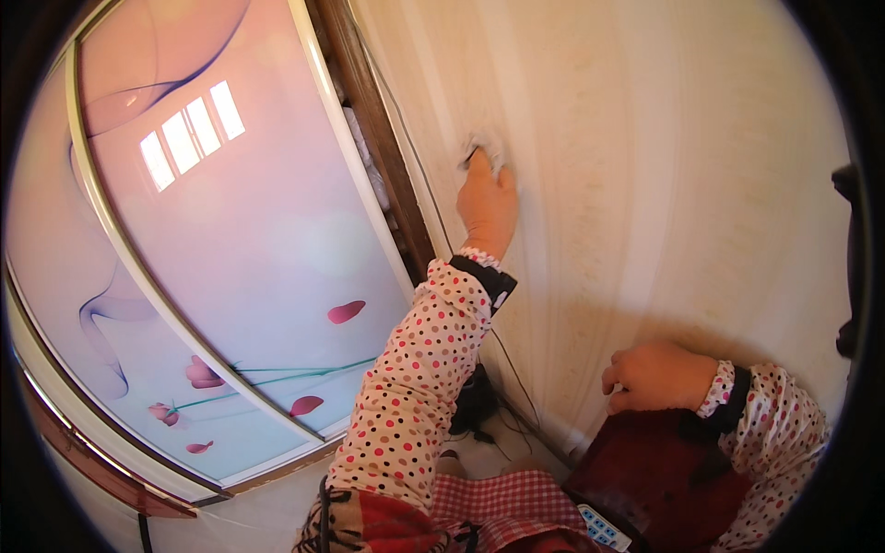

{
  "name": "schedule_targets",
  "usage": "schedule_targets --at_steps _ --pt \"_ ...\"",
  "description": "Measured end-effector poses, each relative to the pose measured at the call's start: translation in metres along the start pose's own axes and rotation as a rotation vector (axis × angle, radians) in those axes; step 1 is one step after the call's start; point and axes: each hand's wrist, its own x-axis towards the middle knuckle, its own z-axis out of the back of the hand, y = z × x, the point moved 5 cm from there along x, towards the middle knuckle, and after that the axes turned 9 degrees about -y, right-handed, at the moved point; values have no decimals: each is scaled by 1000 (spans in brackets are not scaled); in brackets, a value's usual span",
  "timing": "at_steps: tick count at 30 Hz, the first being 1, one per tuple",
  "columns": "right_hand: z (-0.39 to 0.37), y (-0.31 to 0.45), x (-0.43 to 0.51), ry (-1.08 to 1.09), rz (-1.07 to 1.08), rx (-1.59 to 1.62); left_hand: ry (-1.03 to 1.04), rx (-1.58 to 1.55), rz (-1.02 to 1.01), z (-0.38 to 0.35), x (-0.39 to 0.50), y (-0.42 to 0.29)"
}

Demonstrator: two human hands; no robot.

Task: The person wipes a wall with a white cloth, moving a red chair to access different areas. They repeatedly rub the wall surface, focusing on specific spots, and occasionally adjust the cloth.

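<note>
My left hand reaches up to the cream wallpapered wall, its fingers drawn together at the surface. Between the fingertips and the wall shows a small pale grey, crumpled, blurred piece with a dark streak beside it; its material is unclear. Lower on the right, my right hand lies close to the wall, just above a dark red fabric surface. Its fingers are loosely curled, and nothing shows in them. Both arms wear dotted sleeves with dark bands at the wrists.
On the left stands a wardrobe with glossy flower-printed sliding doors and a brown wooden side. A thin cable runs down the wall towards a black object on the floor. A power strip lies beside the red fabric.
</note>
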Motion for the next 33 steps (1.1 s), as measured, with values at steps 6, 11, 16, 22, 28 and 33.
schedule_targets --at_steps 6,11,16,22,28,33 --pt "-3 -4 -1 -33 52 -53 -111 -207 -507 11 -8 -159" --pt "-4 -7 -2 -62 54 -85 -312 -401 -1029 34 -78 -271" --pt "-1 -7 -5 -152 35 30 -325 -590 -1213 33 -113 -305" --pt "0 -4 -5 -105 67 -94 -512 -403 -1174 16 -16 -267" --pt "2 0 -2 -73 56 -77 -392 -51 -822 18 84 -147" --pt "3 3 -3 -78 39 -63 -216 87 -478 -5 76 -39"
